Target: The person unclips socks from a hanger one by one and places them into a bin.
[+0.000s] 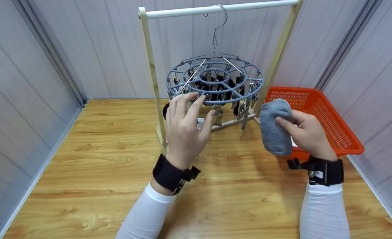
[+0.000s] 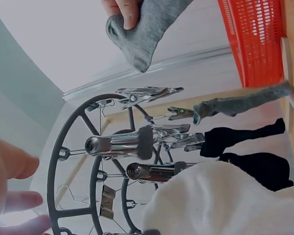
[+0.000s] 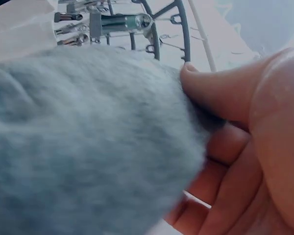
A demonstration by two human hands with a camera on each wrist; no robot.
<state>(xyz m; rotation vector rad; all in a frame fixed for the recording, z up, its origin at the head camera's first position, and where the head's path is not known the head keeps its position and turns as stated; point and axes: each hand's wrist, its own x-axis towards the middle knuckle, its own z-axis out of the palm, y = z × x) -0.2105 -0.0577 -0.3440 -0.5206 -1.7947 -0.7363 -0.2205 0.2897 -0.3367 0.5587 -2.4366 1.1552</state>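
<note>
My right hand pinches a grey sock between thumb and fingers, in front of the orange basket. The sock hangs down from the grip and fills much of the right wrist view. My left hand is raised at the near rim of a round blue-grey clip hanger, its fingers apart and loosely bent, with nothing in them. Metal clips dangle from the rings. In the left wrist view, another grey sock and black socks hang from clips, and a white cloth is close to the camera.
The hanger hooks onto the white top bar of a wooden-sided stand. An orange perforated basket stands at the right, with something white partly visible in it. Pale panel walls enclose the wood-grain surface on three sides.
</note>
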